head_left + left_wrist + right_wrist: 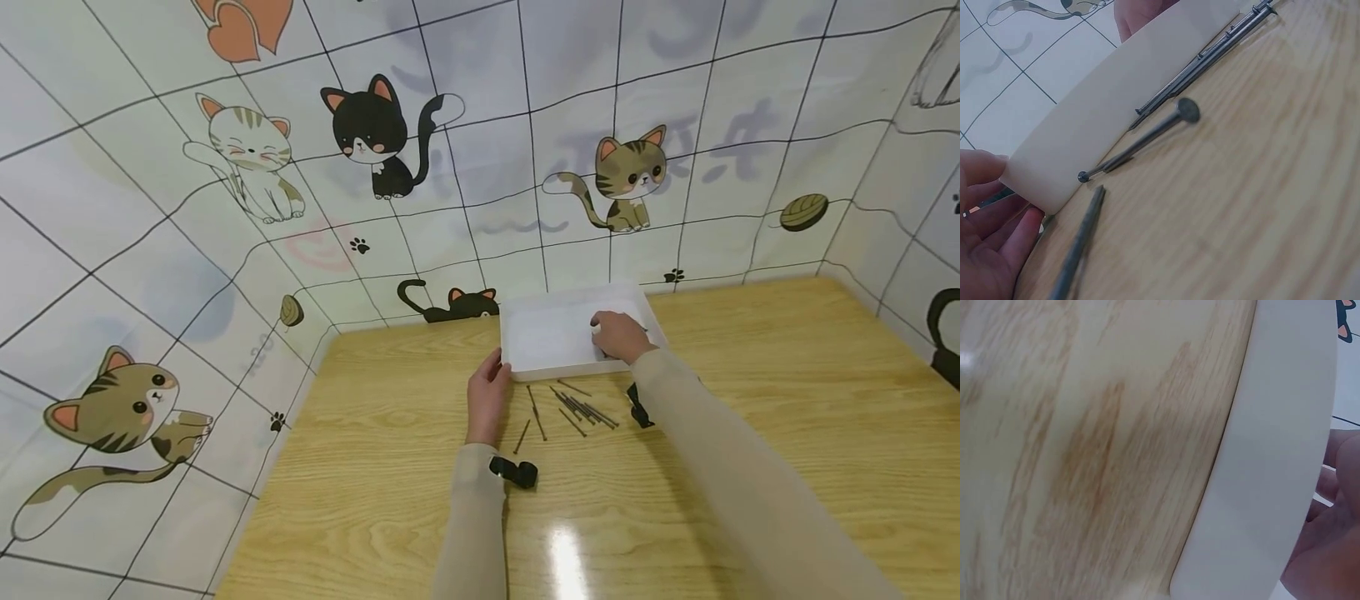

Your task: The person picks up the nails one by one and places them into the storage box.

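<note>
A shallow white tray [551,371] sits on the wooden table against the back wall. At its front left corner my left hand [487,396] grips the wall, with fingertips [1030,219] pressed against that corner. My right hand [621,336] is inside the tray near its right end, fingers curled downward. In the right wrist view, the tray's wall [1266,462] hides part of that hand [1329,544]; whether it holds anything cannot be seen. In front of the tray lie several loose metal nails [577,408], most in a bunch, with one nail [1154,134] close to my left hand.
The wooden table [375,467] runs to both sides of the tray. Behind it rises a wall covering [495,150] printed with cats and grid lines. Each wrist carries a black strapped camera, the left camera [514,472] lying close to the nearest nail.
</note>
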Available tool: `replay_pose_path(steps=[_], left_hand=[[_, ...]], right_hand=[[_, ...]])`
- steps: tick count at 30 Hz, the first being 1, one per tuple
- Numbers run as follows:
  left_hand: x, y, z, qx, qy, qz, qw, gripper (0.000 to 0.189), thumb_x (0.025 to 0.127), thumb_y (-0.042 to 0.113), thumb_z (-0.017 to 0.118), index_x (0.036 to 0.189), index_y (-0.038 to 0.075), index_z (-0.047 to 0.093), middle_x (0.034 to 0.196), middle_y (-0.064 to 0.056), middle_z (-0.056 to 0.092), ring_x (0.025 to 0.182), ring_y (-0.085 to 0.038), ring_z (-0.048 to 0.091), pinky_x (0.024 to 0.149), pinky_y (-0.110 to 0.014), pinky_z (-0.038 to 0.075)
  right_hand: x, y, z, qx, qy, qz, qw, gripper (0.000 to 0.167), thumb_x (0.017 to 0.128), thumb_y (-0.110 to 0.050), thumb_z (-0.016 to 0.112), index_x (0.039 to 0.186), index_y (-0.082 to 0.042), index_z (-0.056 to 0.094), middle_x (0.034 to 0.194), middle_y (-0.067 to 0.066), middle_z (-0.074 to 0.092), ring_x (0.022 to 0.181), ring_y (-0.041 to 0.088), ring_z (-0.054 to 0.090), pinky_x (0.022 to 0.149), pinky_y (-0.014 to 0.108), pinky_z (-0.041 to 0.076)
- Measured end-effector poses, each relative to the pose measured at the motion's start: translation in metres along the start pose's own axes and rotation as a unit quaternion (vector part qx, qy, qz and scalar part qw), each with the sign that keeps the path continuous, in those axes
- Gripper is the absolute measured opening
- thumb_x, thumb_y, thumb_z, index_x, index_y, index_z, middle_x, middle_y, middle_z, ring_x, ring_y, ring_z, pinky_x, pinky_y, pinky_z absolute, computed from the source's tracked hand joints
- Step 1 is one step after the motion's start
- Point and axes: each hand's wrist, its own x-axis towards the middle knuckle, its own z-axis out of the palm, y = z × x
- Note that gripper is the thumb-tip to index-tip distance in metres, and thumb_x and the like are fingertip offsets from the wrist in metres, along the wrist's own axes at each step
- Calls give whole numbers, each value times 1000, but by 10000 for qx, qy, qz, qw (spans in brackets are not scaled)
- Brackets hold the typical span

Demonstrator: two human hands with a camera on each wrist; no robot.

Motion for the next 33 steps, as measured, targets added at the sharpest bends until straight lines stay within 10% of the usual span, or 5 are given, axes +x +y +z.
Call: replay_pose_path(steps=[4,25,33], left_hand=[[-1,0,0,27,15,14,10000,39,90,25,53,129,21,49,126,0,51,112,-11,47,94,-33,37],[1,-4,1,-87,-26,19,10000,42,90,26,53,131,17,47,126,-1,51,112,-12,47,94,-33,36],[0,-5,1,67,35,-8,10000,42,89,28,54,130,20,48,123,4,53,111,-11,48,92,-33,38]], right_hand=[[-3,-2,-3,152,25,62,9999,39,88,-12,43,125,1,47,114,21,54,67,21,53,54,32,42],[-48,-13,-4,777,1038,-750,9887,35,91,-22,48,122,-6,51,96,11,61,76,20,57,73,41,44],[-75,-20,5,1958,1232,-663,9706,37,91,-24,50,125,-9,49,97,10,59,82,27,59,63,33,48]])
